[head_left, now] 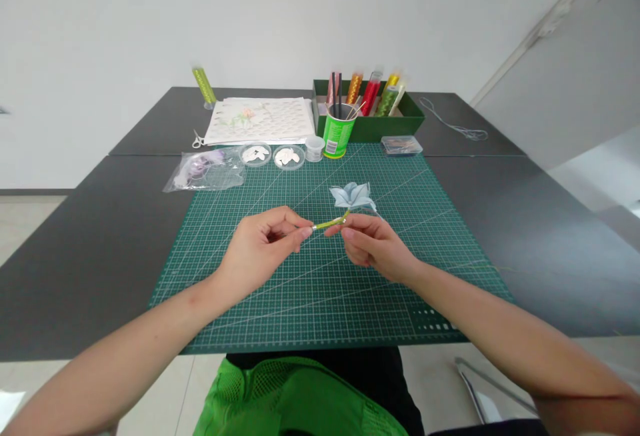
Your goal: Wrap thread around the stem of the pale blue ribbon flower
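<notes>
Left hand [263, 243], head view: thumb and fingertips pinched together on the pale left end of a thin green stem [327, 224]. Right hand [375, 243] was clamped on the same stem farther along, thumb against bent fingers, near where it turned upward. Stem ran between the two hands, roughly level, slightly higher on the right, held above a gridded green cutting mat [300, 303]. Light blue flower [351, 195], petals spread, sat at the stem's upper end, just beyond the right fingertips; exact join too small to make out. Mat lay on a dark table [100, 236]. Along the mat's far edge, left to right: clear plastic bag [227, 177] with something pale purple inside, partly off the mat; two round dishes [255, 165] of white pieces, side by side; small lidded tub [315, 151]; bright green can [338, 135] with dark sticks upright in it; flat clear case [401, 146]. Behind the can stood a dark green box [385, 131] of coloured rolls, red, orange, yellow and green among them. Left of the box, white sheets [295, 123] lay stacked, scissors [198, 139] beside their near left corner, a yellow-green roll [204, 86] standing tilted by the far left one. Loose pale cord [453, 125] lay right of the box.
</notes>
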`<action>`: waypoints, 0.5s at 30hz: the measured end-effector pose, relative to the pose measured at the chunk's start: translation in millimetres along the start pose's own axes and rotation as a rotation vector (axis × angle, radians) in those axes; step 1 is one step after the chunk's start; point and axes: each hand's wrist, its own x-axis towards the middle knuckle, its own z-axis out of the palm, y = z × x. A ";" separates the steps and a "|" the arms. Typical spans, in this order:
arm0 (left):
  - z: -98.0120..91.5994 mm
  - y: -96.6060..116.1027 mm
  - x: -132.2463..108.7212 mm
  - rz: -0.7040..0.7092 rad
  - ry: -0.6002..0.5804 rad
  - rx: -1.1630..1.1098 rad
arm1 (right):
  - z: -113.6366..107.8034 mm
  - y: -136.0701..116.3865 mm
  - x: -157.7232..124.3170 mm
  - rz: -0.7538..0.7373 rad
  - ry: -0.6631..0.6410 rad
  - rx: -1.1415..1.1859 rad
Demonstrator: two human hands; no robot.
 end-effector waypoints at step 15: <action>8.1 2.7 -5.5 -0.131 -0.311 -0.101 | -9.7 -19.6 7.2 0.139 0.014 -0.092</action>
